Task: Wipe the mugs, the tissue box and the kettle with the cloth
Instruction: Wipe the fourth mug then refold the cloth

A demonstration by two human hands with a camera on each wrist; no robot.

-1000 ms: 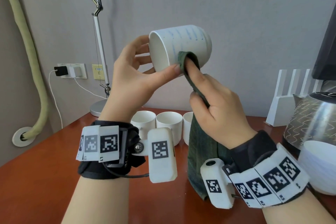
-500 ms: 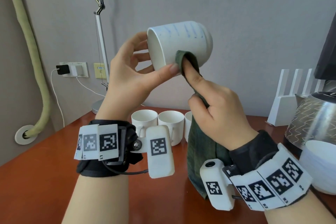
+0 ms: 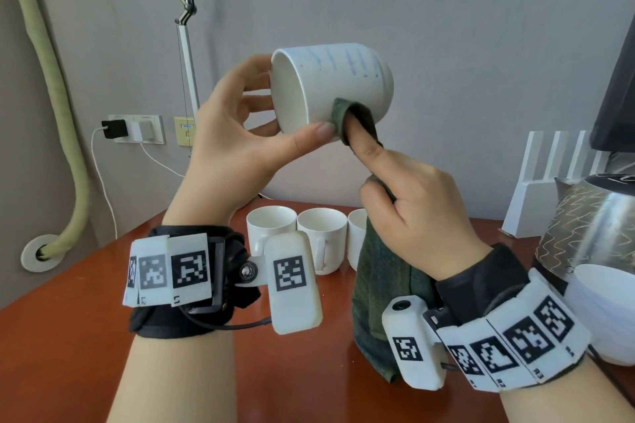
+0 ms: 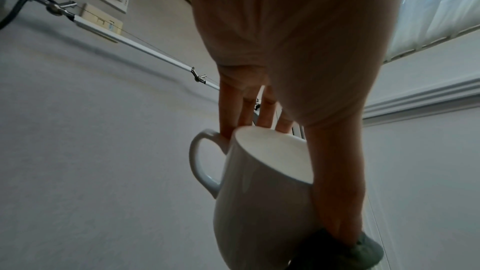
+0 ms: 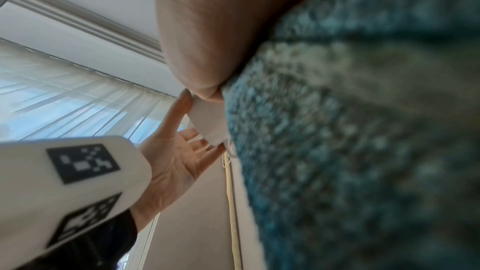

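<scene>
Mug up in air above table, lying sideways: long axis roughly level, mouth facing left, base right. Glazed ceramic, so stiff, slick, breakable; safest hold probably rim or handle. Left hand clamps rim, thumb under, fingers behind. Right hand pinches green cloth, finger pressing it on mug's lower wall. More mugs behind, kettle off right.

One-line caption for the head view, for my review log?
Left hand holds a white mug tilted sideways while the right hand rubs its wall with a green cloth.
</scene>
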